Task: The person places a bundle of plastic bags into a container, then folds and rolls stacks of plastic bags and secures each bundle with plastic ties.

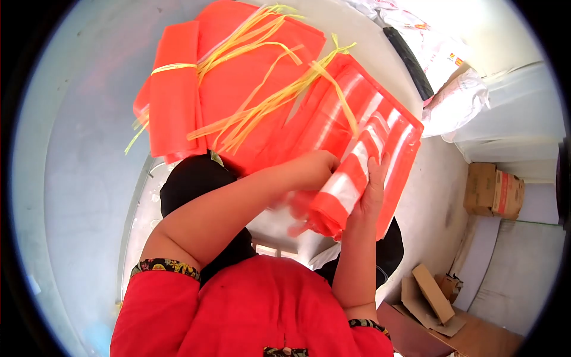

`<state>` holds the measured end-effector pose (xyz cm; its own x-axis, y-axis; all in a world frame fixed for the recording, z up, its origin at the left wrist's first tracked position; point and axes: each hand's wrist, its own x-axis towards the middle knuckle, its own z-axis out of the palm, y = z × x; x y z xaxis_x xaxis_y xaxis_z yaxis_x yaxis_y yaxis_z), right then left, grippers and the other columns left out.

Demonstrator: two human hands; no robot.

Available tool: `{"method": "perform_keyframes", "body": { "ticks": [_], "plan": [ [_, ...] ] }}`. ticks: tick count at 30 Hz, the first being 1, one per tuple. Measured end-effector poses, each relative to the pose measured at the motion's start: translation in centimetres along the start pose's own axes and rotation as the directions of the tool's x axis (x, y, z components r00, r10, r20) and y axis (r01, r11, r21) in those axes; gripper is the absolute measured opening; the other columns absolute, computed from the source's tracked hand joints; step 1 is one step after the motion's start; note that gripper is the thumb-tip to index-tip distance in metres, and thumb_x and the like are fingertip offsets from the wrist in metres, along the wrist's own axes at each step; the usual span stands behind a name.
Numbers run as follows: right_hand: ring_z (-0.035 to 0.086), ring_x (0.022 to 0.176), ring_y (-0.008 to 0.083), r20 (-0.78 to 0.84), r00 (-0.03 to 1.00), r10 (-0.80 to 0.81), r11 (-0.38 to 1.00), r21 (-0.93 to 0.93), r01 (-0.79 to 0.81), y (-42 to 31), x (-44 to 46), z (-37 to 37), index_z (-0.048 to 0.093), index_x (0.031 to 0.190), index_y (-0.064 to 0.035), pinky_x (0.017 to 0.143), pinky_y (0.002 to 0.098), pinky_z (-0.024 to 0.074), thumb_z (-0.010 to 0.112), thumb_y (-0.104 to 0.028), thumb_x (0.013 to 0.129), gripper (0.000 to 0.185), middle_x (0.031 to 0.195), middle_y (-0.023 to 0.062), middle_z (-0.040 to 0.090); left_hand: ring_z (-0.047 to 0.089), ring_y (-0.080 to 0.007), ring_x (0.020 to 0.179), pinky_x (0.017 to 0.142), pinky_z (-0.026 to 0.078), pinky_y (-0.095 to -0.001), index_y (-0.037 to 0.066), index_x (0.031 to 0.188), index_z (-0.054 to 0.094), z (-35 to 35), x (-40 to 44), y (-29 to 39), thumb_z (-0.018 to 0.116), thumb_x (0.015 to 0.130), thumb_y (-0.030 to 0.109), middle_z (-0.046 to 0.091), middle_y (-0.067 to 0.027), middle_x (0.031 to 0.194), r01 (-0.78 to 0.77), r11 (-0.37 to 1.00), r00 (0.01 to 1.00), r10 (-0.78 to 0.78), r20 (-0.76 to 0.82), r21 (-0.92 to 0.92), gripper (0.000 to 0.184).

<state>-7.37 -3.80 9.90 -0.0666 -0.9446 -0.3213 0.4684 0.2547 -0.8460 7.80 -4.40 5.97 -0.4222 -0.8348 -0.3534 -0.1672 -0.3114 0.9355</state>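
Note:
A folded bundle of red-and-white striped plastic bags (pixel 342 190) is tilted in front of my chest. My right hand (pixel 375 184) is closed around its right side, with the thumb and fingers pointing up along it. My left hand (pixel 324 163) is bent at the wrist against the bundle's left side. Its fingers are partly hidden, and a smear of moving fingers shows at the bundle's lower end, so its grip is unclear. More striped plastic bags (pixel 392 128) lie flat beneath and beyond the bundle. Yellow plastic ties (pixel 262 113) trail across the pile.
Plain red plastic bags (pixel 238 77) spread at the upper left, with a tied red bundle (pixel 173 95) on them. White sacks (pixel 455 104) and a black roll (pixel 409 62) stand at the upper right. Cardboard boxes (pixel 492 190) are at right, flattened cardboard (pixel 431 300) lower right.

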Motion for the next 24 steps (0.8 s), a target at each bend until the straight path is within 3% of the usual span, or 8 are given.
{"method": "perform_keyframes", "body": {
  "ticks": [2, 6, 9, 12, 15, 21, 24],
  "plan": [
    [0.054, 0.134, 0.0294, 0.085, 0.996, -0.041, 0.999, 0.015, 0.040, 1.0, 2.1, -2.7, 0.017, 0.168, -0.0135, 0.109, 0.0423, 0.0510, 0.060, -0.008, 0.102, 0.079, 0.155, 0.0149, 0.045, 0.071, -0.0239, 0.111, 0.091, 0.055, -0.0386, 0.003, 0.129, 0.071, 0.4, 0.8, -0.8, 0.075, 0.094, 0.024, 0.075, -0.0145, 0.124, -0.003, 0.997, 0.998, 0.008, 0.065, -0.072, 0.041],
    [0.056, 0.131, 0.0296, -0.008, 1.000, -0.006, 1.000, -0.025, 0.006, 0.9, 2.6, -4.7, 0.017, 0.168, -0.0126, 0.107, 0.0413, 0.0522, 0.065, -0.003, 0.097, 0.086, 0.155, 0.0141, 0.045, 0.067, -0.0153, 0.091, 0.080, 0.054, -0.0308, 0.002, 0.119, 0.071, 1.1, 2.6, -1.5, 0.066, 0.101, 0.028, 0.073, -0.0072, 0.105, -0.085, 0.899, 0.990, 0.028, -0.137, -0.429, 0.032],
    [0.055, 0.132, 0.0290, 0.024, 0.999, 0.035, 0.992, -0.119, -0.031, 0.6, 2.6, -5.3, 0.017, 0.168, -0.0118, 0.106, 0.0415, 0.0520, 0.068, 0.000, 0.095, 0.090, 0.157, 0.0147, 0.043, 0.056, -0.0070, 0.076, 0.068, 0.046, -0.0236, 0.009, 0.105, 0.070, 0.7, 3.3, -1.4, 0.060, 0.105, 0.028, 0.064, 0.0018, 0.089, -0.109, 0.565, 0.980, -0.078, -0.184, -0.818, 0.022],
    [0.054, 0.132, 0.0290, 0.068, 0.998, -0.010, 0.987, -0.162, 0.021, 1.2, 3.0, -5.9, 0.017, 0.168, -0.0109, 0.106, 0.0410, 0.0521, 0.070, 0.002, 0.092, 0.093, 0.158, 0.0159, 0.042, 0.048, -0.0034, 0.069, 0.062, 0.038, -0.0208, 0.015, 0.099, 0.066, 0.9, 4.4, -1.8, 0.062, 0.105, 0.028, 0.058, 0.0072, 0.083, -0.259, 0.581, 0.940, -0.031, -0.340, -0.771, 0.015],
    [0.054, 0.133, 0.0288, 0.097, 0.995, -0.014, 0.980, -0.196, 0.033, 0.8, 3.0, -5.5, 0.019, 0.168, -0.0109, 0.106, 0.0398, 0.0521, 0.068, 0.003, 0.090, 0.093, 0.158, 0.0164, 0.041, 0.050, -0.0047, 0.069, 0.059, 0.042, -0.0222, 0.009, 0.111, 0.062, 0.2, 4.7, -2.6, 0.064, 0.105, 0.026, 0.062, 0.0022, 0.088, -0.246, 0.608, 0.953, 0.008, -0.304, -0.755, 0.018],
    [0.054, 0.133, 0.0261, 0.195, 0.981, 0.005, 0.983, -0.181, 0.031, 0.4, 3.2, -5.9, 0.021, 0.169, -0.0128, 0.106, 0.0387, 0.0508, 0.064, 0.005, 0.087, 0.094, 0.158, 0.0138, 0.042, 0.045, -0.0057, 0.060, 0.049, 0.036, -0.0241, 0.012, 0.108, 0.061, 0.1, 4.2, -1.6, 0.066, 0.105, 0.026, 0.049, 0.0044, 0.076, -0.108, 0.586, 0.952, -0.173, -0.254, -0.803, 0.016],
    [0.054, 0.133, 0.0255, 0.217, 0.976, 0.013, 0.983, -0.180, 0.027, 0.2, 3.5, -6.4, 0.021, 0.169, -0.0133, 0.107, 0.0382, 0.0501, 0.064, 0.005, 0.086, 0.095, 0.157, 0.0132, 0.042, 0.044, -0.0065, 0.057, 0.048, 0.034, -0.0244, 0.011, 0.105, 0.062, -0.3, 4.4, -2.2, 0.065, 0.105, 0.026, 0.047, 0.0045, 0.071, -0.087, 0.566, 0.981, -0.093, -0.168, -0.820, 0.015]
  ]
}}
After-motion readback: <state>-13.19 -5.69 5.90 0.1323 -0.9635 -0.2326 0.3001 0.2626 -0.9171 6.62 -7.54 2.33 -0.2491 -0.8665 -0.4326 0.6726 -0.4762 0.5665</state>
